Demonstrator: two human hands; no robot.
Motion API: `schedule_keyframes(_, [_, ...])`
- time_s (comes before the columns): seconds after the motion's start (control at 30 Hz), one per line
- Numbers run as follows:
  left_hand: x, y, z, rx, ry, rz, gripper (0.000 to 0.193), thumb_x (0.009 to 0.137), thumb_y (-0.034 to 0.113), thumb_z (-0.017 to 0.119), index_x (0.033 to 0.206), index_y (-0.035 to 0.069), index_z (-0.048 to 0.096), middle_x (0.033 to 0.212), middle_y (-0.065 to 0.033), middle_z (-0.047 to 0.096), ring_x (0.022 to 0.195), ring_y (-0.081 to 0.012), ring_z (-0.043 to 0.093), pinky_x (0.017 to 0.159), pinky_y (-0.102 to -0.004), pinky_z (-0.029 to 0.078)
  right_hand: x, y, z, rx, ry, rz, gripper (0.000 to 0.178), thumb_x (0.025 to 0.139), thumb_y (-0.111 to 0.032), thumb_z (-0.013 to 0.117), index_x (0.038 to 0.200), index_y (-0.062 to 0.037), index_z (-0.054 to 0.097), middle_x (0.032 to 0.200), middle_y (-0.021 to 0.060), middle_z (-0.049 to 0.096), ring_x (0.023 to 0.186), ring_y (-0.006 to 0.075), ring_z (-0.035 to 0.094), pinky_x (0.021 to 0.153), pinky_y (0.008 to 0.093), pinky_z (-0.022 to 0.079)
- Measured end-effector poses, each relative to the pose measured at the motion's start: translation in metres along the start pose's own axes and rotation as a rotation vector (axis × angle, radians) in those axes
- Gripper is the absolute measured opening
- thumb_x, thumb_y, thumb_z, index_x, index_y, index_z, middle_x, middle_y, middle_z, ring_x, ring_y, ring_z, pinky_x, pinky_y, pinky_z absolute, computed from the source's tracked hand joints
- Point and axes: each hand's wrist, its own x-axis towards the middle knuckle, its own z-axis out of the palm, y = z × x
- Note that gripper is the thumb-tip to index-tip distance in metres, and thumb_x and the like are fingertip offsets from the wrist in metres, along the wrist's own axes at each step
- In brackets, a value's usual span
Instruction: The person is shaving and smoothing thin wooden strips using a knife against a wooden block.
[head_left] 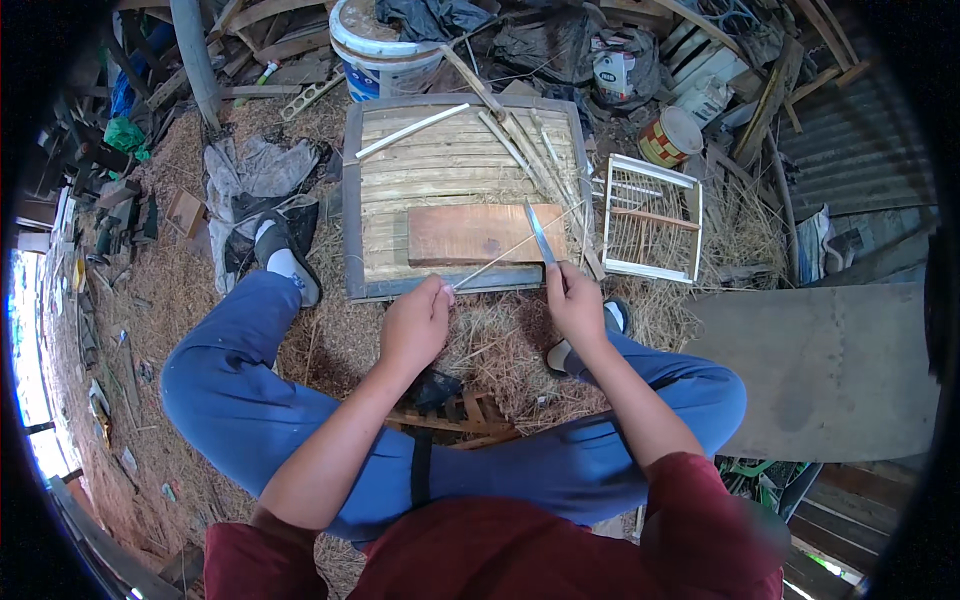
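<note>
My left hand point(418, 318) is closed on the near end of a thin pale wooden stick point(500, 256), which slants up to the right over a reddish-brown board point(455, 232). In my right hand point(575, 302) is the handle of a knife point(539, 232); its blade points away from me and crosses the stick above the board's right part. Whether the blade touches the stick, I cannot tell. The board lies on a low slatted table point(385, 190) with a dark frame. Longer split strips point(520, 150) and a pale strip point(412, 131) rest on the tabletop.
Right of the table stands a small barred wooden frame point(652, 218). Behind are a white-and-blue bucket point(388, 50), a rusty tin point(670, 137) and black plastic bags point(545, 48). Grey cloth point(258, 175) lies left, a flat sheet point(820, 370) right. Straw and shavings point(170, 310) cover the ground.
</note>
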Motion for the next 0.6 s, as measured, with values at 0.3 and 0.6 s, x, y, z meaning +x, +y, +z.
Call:
schedule_keyframes(0.3, [0.000,0.000,0.000,-0.031,0.018,0.023,0.022,0.105,0.023,0.056,0.098,0.005,0.066,0.082,-0.0217,0.070,0.082,-0.0451,0.069,0.073,-0.0537,0.052,0.011,0.009,-0.014,-0.046,0.050,0.033,0.033,0.105,-0.031,0.058,0.095,-0.0024,0.071,0.075,0.0263,0.067,0.071,0.0457,0.069,0.064,0.0519,0.052])
schedule_keyframes(0.6, [-0.003,-0.001,-0.003,-0.065,0.019,0.051,0.022,0.106,0.021,0.056,0.097,0.004,0.065,0.073,-0.0188,0.065,0.072,-0.0383,0.067,0.067,-0.0450,0.051,0.013,0.028,-0.022,-0.104,0.221,-0.046,0.031,0.106,-0.027,0.059,0.091,-0.0013,0.069,0.076,0.0271,0.067,0.064,0.0446,0.067,0.063,0.0529,0.052])
